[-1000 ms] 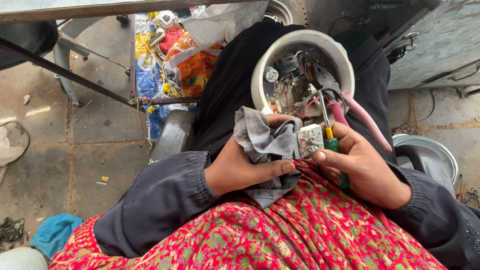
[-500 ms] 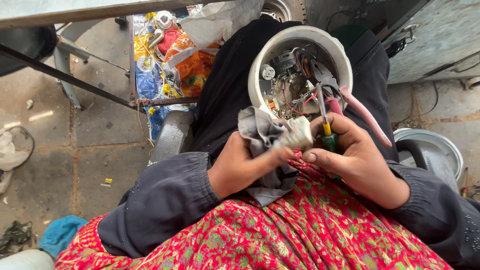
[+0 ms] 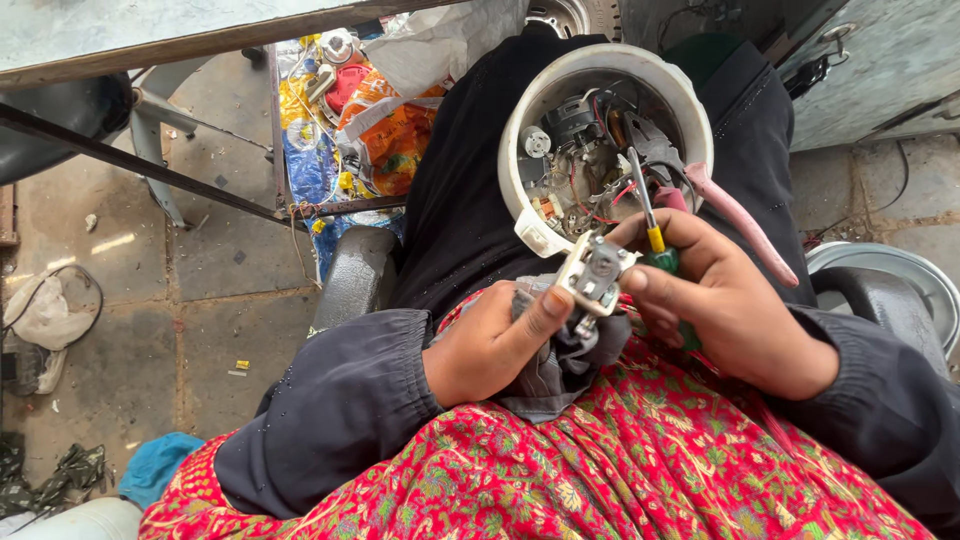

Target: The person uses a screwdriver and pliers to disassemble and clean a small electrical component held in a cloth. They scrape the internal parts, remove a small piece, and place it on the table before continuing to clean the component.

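My left hand grips a grey cloth and its thumb presses a small cream switch block. My right hand pinches the same block with thumb and forefinger and also holds a screwdriver with a green and yellow handle, its shaft pointing up. Just beyond the hands, a round white appliance housing rests open on my lap, showing wires, a motor and small parts inside. A pink tool handle sticks out beside it.
A metal table frame crosses the left side over a tiled floor. A pile of colourful plastic bags and parts lies beyond my knees. A round metal bowl sits at right, blue cloth at lower left.
Both hands have shifted slightly down from the housing with the switch block. The block is now turned so its metal face shows, and the cloth has dropped lower under it.
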